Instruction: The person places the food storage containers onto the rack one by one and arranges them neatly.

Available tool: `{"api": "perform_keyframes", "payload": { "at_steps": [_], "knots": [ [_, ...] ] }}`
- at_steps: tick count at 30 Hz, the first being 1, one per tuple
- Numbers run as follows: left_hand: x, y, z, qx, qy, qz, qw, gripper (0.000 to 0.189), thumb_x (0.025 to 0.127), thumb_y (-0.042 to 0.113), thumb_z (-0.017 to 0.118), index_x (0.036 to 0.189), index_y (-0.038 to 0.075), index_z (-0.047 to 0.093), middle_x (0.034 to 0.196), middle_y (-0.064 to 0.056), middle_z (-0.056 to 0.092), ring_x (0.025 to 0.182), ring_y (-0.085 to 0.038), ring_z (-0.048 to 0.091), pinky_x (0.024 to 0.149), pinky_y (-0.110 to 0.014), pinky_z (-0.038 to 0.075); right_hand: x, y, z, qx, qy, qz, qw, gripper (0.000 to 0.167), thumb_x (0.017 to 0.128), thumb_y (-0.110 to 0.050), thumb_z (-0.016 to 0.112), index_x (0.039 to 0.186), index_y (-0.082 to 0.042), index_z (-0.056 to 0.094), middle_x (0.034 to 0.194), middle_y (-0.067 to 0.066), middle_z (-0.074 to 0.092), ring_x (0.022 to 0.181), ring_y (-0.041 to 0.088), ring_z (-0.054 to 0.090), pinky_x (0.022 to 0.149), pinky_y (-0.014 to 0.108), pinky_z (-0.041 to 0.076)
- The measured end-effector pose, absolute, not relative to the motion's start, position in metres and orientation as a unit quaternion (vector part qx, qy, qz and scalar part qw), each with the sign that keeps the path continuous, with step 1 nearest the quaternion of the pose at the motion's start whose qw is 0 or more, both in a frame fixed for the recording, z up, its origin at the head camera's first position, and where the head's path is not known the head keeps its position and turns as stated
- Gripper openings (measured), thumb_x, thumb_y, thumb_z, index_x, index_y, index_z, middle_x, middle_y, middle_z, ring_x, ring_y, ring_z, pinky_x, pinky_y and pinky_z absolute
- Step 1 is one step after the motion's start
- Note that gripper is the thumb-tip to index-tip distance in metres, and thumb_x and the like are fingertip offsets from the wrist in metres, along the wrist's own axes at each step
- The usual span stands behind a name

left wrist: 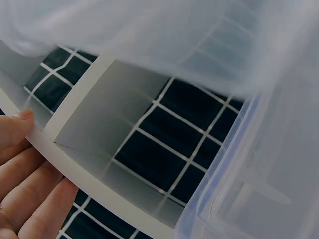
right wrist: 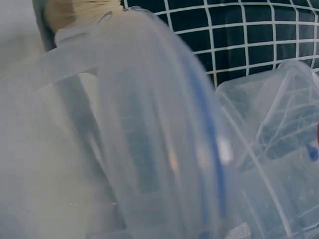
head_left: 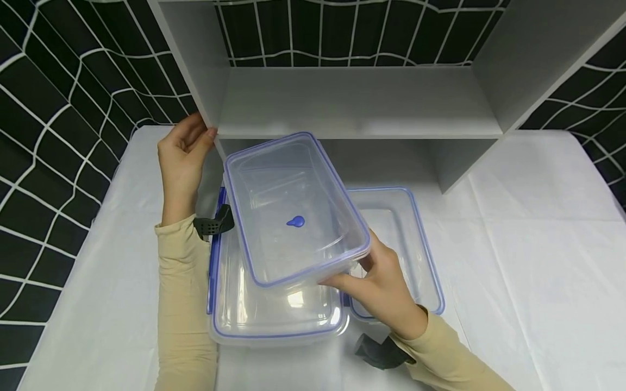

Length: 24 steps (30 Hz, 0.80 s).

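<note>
The right hand [head_left: 386, 285] has its fingers clamped on the near right corner of a clear box [head_left: 298, 184], held aslant above a larger box [head_left: 274, 317] on the white-covered bench [head_left: 533, 260]. The left hand [head_left: 183, 163] pinches the left edge of the shelf unit [head_left: 357, 103] between thumb and fingers.

I lose sight of most fingers of the right hand [head_left: 386, 288] beneath the tilted box [head_left: 295, 203]. It also covers the far part of the large container [head_left: 274, 315] below and some of the second clear container [head_left: 403, 233] to its right. Above it, the shelf unit [head_left: 362, 103] is cut off. The right wrist view's clear plastic [right wrist: 149, 129] is too blurred to identify.
</note>
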<state>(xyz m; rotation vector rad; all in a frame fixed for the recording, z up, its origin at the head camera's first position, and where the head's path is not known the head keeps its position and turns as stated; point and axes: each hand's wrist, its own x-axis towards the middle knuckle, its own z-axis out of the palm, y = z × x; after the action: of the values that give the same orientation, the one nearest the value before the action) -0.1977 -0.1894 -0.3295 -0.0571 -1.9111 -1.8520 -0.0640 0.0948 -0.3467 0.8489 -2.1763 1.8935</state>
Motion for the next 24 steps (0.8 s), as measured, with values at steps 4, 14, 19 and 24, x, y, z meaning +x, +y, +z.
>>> {"api": "perform_keyframes", "payload": {
  "at_steps": [4, 14, 19, 24],
  "knots": [
    [-0.198, -0.188, -0.329, -0.026, -0.697, -0.675, 0.241, 0.032, 0.089, -0.002, 0.06, 0.121, -0.01, 0.058, 0.118, -0.024, 0.061, 0.1, -0.017, 0.065, 0.083, -0.024, 0.053, -0.062, 0.098, -0.342, 0.283, -0.708, 0.643, 0.077, 0.064, 0.063, 0.01, 0.08, 0.119, 0.013, 0.05, 0.108, 0.002, 0.064, 0.099, 0.017, 0.06, 0.087, 0.031, 0.052],
    [-0.199, -0.187, -0.327, -0.026, -0.698, -0.674, 0.24, 0.033, 0.089, -0.002, 0.061, 0.121, -0.01, 0.058, 0.119, -0.024, 0.06, 0.101, -0.017, 0.065, 0.084, -0.024, 0.053, -0.058, 0.104, -0.33, 0.291, -0.652, 0.679, 0.168, 0.049, 0.079, -0.02, 0.079, 0.117, 0.002, 0.059, 0.109, 0.003, 0.064, 0.096, 0.017, 0.06, 0.083, 0.027, 0.052],
    [-0.198, -0.187, -0.326, -0.02, -0.706, -0.667, 0.235, 0.033, 0.09, 0.001, 0.061, 0.122, -0.007, 0.058, 0.119, -0.021, 0.061, 0.103, -0.017, 0.064, 0.085, -0.025, 0.053, -0.056, 0.107, -0.328, 0.25, -0.677, 0.645, 0.251, 0.06, 0.077, -0.031, 0.08, 0.114, 0.011, 0.057, 0.109, 0.0, 0.065, 0.097, 0.015, 0.061, 0.086, 0.026, 0.05],
    [-0.198, -0.186, -0.325, -0.021, -0.704, -0.671, 0.232, 0.033, 0.09, 0.002, 0.062, 0.122, -0.007, 0.058, 0.119, -0.021, 0.061, 0.102, -0.016, 0.064, 0.085, -0.026, 0.053, -0.056, 0.109, -0.329, 0.244, -0.628, 0.675, 0.301, 0.065, 0.072, -0.024, 0.084, 0.116, 0.013, 0.055, 0.112, 0.007, 0.064, 0.101, 0.019, 0.059, 0.091, 0.029, 0.048]
  ]
}}
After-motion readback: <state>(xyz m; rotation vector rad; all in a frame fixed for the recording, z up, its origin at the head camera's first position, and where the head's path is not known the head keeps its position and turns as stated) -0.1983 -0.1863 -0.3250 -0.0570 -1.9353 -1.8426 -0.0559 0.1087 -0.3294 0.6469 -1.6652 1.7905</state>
